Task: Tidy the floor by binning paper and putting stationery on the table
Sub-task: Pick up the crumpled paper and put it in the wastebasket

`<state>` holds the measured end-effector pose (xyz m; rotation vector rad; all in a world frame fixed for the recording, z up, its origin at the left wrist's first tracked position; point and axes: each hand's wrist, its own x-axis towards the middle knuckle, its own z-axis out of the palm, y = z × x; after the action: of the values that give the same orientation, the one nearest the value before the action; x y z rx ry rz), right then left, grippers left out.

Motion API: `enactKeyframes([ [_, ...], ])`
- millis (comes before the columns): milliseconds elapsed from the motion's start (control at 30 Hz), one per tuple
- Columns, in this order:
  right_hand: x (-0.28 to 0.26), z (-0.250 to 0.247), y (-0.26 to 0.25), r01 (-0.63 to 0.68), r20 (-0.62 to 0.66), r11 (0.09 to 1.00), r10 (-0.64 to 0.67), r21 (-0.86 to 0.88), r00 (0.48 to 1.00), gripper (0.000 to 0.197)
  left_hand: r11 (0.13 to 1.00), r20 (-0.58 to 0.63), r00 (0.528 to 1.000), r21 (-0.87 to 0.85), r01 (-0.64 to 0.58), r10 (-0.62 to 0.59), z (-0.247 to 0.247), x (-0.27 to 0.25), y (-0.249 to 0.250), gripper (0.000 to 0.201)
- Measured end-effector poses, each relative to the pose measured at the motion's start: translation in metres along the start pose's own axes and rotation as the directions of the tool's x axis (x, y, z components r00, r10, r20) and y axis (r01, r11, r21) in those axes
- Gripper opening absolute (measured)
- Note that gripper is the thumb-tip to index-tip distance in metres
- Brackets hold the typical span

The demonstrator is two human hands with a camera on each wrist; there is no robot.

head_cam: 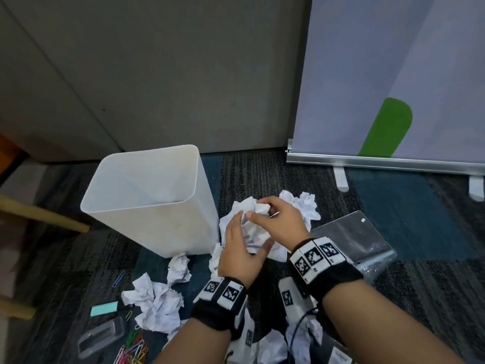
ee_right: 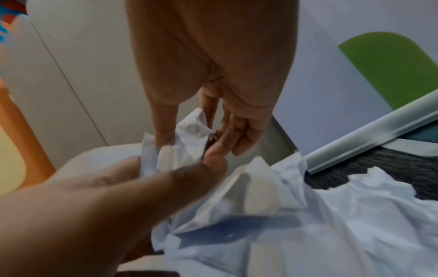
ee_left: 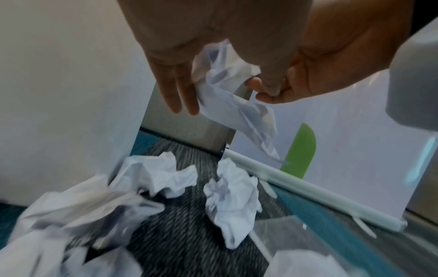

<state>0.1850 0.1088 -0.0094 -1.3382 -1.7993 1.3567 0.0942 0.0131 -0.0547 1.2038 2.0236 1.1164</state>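
Observation:
A crumpled white paper ball (head_cam: 253,232) is held just above the floor, to the right of the white bin (head_cam: 162,227). My left hand (head_cam: 237,245) grips it from below and the left, between fingers and thumb. My right hand (head_cam: 278,219) pinches its top edge. In the left wrist view the paper (ee_left: 227,97) hangs between my left fingers (ee_left: 180,93) and the right hand (ee_left: 320,65). In the right wrist view thumb and fingers pinch the paper (ee_right: 189,135), with my left hand (ee_right: 94,196) below it. Coloured paper clips (head_cam: 133,350) lie at the lower left.
More crumpled papers (head_cam: 157,306) lie on the carpet around my hands and near the bin. A teal pad (head_cam: 103,309), a blue clip (head_cam: 119,278) and a clear case (head_cam: 102,334) lie left. A clear plastic holder (head_cam: 351,237) sits right. A banner base (head_cam: 380,162) stands behind, wooden legs (head_cam: 44,216) left.

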Motion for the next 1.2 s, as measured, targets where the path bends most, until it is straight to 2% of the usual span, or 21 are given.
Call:
enactKeyframes([
  [100, -0.004, 0.002, -0.028, 0.059, -0.025, 0.996, -0.058, 0.068, 0.998, 0.028, 1.000, -0.145, 0.989, -0.004, 0.013, -0.013, -0.016, 0.006, 0.027, 0.051],
  [167, -0.007, 0.003, -0.053, 0.121, -0.036, 0.989, -0.118, 0.081, 0.992, 0.027, 0.999, -0.221, 0.975, -0.017, -0.034, 0.029, -0.032, 0.008, 0.041, 0.043],
  [333, -0.013, 0.006, -0.102, 0.293, 0.003, 0.955, -0.294, 0.048, 0.956, 0.028, 0.990, -0.392, 0.915, -0.061, -0.129, 0.095, -0.076, 0.009, 0.069, 0.033],
  [467, -0.016, 0.016, -0.137, 0.444, 0.052, 0.895, -0.442, -0.042, 0.896, 0.025, 0.983, -0.510, 0.855, -0.091, -0.160, 0.092, -0.121, 0.015, 0.082, 0.031],
  [533, -0.015, 0.021, -0.152, 0.485, 0.054, 0.869, -0.482, -0.098, 0.875, 0.027, 0.980, -0.560, 0.823, -0.096, -0.172, 0.090, -0.144, 0.021, 0.083, 0.032],
  [633, -0.011, 0.031, -0.162, 0.490, 0.066, 0.853, -0.486, -0.180, 0.871, 0.029, 0.979, -0.601, 0.796, -0.111, -0.171, 0.071, -0.169, 0.034, 0.078, 0.034],
  [733, -0.007, 0.046, -0.161, 0.471, 0.157, 0.840, -0.444, -0.268, 0.882, 0.032, 0.987, -0.602, 0.797, -0.093, -0.129, 0.048, -0.188, 0.047, 0.068, 0.040],
  [833, -0.006, 0.062, -0.151, 0.430, 0.277, 0.817, -0.342, -0.384, 0.898, 0.039, 0.997, -0.530, 0.845, 0.012, -0.081, 0.075, -0.196, 0.058, 0.049, 0.049],
  [900, -0.005, 0.072, -0.140, 0.414, 0.327, 0.787, -0.284, -0.457, 0.901, 0.044, 0.978, -0.458, 0.887, 0.203, 0.048, 0.051, -0.194, 0.062, 0.037, 0.065],
  [967, -0.005, 0.081, -0.129, 0.414, 0.351, 0.746, -0.254, -0.522, 0.901, 0.047, 0.915, -0.422, 0.906, 0.375, 0.149, 0.025, -0.187, 0.057, 0.029, 0.076],
  [1033, -0.005, 0.089, -0.119, 0.434, 0.364, 0.706, -0.261, -0.559, 0.894, 0.042, 0.886, -0.392, 0.915, 0.454, 0.100, 0.097, -0.178, 0.048, 0.026, 0.069],
  [1067, -0.005, 0.092, -0.114, 0.449, 0.364, 0.688, -0.278, -0.571, 0.889, 0.038, 0.869, -0.353, 0.925, 0.492, 0.056, 0.141, -0.172, 0.042, 0.022, 0.057],
  [1133, -0.006, 0.096, -0.107, 0.459, 0.324, 0.694, -0.329, -0.554, 0.887, 0.033, 0.839, -0.261, 0.948, 0.544, -0.010, 0.181, -0.162, 0.034, 0.017, 0.032],
  [1200, -0.007, 0.098, -0.101, 0.467, 0.266, 0.717, -0.384, -0.517, 0.884, 0.032, 0.836, -0.218, 0.960, 0.548, -0.029, 0.176, -0.156, 0.028, 0.011, 0.024],
])
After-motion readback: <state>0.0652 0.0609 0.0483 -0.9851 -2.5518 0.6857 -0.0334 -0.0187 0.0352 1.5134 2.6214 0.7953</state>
